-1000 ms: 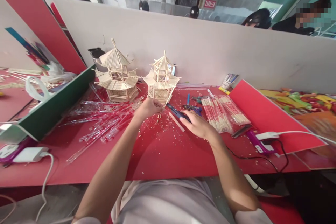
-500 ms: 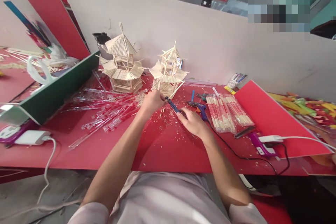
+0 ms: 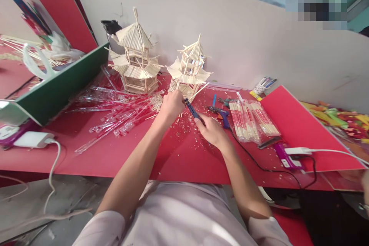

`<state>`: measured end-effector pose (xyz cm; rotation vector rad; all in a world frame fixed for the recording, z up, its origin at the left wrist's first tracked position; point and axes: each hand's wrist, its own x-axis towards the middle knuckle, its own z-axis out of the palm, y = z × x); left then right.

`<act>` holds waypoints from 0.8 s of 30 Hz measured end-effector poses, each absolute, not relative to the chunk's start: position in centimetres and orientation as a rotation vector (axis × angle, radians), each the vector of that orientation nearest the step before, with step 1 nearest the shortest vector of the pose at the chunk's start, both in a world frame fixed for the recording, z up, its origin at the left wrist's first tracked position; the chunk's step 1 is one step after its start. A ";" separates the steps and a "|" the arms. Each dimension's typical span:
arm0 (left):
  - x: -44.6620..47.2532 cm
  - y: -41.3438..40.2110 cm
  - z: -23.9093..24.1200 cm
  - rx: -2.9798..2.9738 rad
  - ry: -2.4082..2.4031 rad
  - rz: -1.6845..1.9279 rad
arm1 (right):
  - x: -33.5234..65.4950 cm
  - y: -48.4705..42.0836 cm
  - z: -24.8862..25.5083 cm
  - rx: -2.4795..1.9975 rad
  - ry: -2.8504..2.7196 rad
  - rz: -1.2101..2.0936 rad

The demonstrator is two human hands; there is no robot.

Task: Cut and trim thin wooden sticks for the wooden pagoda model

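Observation:
My right hand (image 3: 211,130) is closed around the dark blue handles of a pair of pliers (image 3: 193,112), whose jaws point up and left. Close to the jaws, my left hand (image 3: 173,105) is closed in a pinch on a thin wooden stick (image 3: 201,91). The stick's pale far end slants up to the right past the jaws; the part inside my fingers is hidden. Just behind my hands stands a small two-tiered stick pavilion (image 3: 188,75). A larger stick pavilion (image 3: 138,69) rises to its left.
Clear and red plastic wrappers (image 3: 118,109) spread over the red table (image 3: 178,161) at left. Wood chips lie around my hands. At right are a glue gun (image 3: 223,117), packs of chopsticks (image 3: 245,121) and a purple power strip (image 3: 286,157). Green (image 3: 66,84) and red (image 3: 300,130) boards flank them.
The view has tilted and shifted slightly, so the table sits higher in the picture. My hands keep their grips, with the pliers and stick still close together in front of the small pavilion.

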<state>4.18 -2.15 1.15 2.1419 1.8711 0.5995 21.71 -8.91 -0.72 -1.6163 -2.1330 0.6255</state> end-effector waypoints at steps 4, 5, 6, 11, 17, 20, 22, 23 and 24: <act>4.4 -2.1 1.0 2.186 1.873 0.622 | 21.3 -9.0 -0.5 -1.614 -2.165 0.595; 4.5 -2.1 1.0 2.194 1.871 0.627 | 21.3 -9.0 -0.5 -1.624 -2.175 0.585; 4.6 -2.1 0.9 2.199 1.868 0.634 | 21.2 -8.9 -0.5 -1.633 -2.184 0.575; 4.9 -2.1 0.4 2.239 1.867 0.689 | 21.1 -8.9 -0.5 -1.644 -2.205 0.575; 5.2 -2.0 0.1 2.267 1.852 0.739 | 20.8 -8.9 -0.5 -1.617 -2.207 0.589; 5.4 -2.2 0.2 2.314 1.898 0.665 | 20.7 -8.9 -0.5 -1.629 -2.204 0.604; 5.6 -2.3 0.2 2.346 1.930 0.601 | 20.7 -8.9 -0.5 -1.636 -2.197 0.611; 5.7 -2.4 0.2 2.359 1.936 0.578 | 20.8 -8.9 -0.5 -1.638 -2.191 0.616; 5.7 -2.4 0.2 2.371 1.939 0.559 | 20.8 -9.0 -0.5 -1.639 -2.185 0.624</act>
